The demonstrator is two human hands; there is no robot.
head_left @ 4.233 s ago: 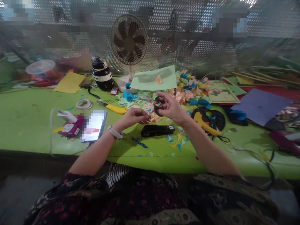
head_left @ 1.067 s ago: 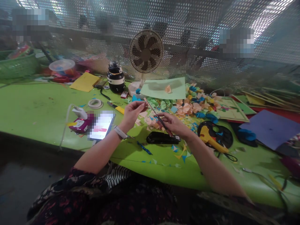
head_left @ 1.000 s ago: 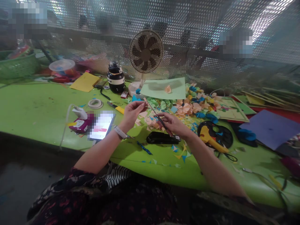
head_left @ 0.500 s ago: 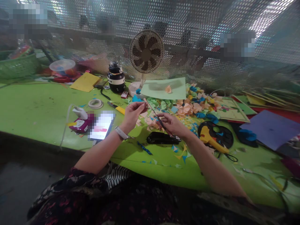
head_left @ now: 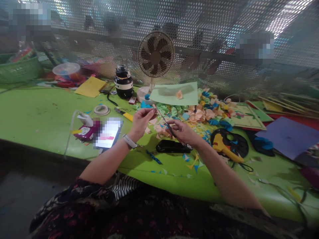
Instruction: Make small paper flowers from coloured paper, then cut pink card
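Observation:
My left hand [head_left: 142,122], with a pale watch strap at its wrist, is closed in a pinch on a small peach paper piece [head_left: 154,106]. My right hand [head_left: 183,131] is closed around a slim tool [head_left: 170,128] with a dark handle and a thin pointed metal end; its exact kind is unclear. The tool's tip reaches up to the paper at my left fingertips. Below my right hand a black stapler-like object [head_left: 171,146] lies on the green table [head_left: 139,162]. Behind my hands spread paper scraps [head_left: 161,127] and a heap of folded paper petals [head_left: 201,113].
A yellow glue gun [head_left: 224,147] rests on a black disc at right. To the left are a phone [head_left: 108,132], a tape roll [head_left: 101,110] and a yellow cutter [head_left: 127,116]. A fan [head_left: 156,56] and a dark jug [head_left: 123,83] stand behind.
Both hands stay in nearly the same place, with the tool still at the paper. My right fingers and the tool have shifted very slightly.

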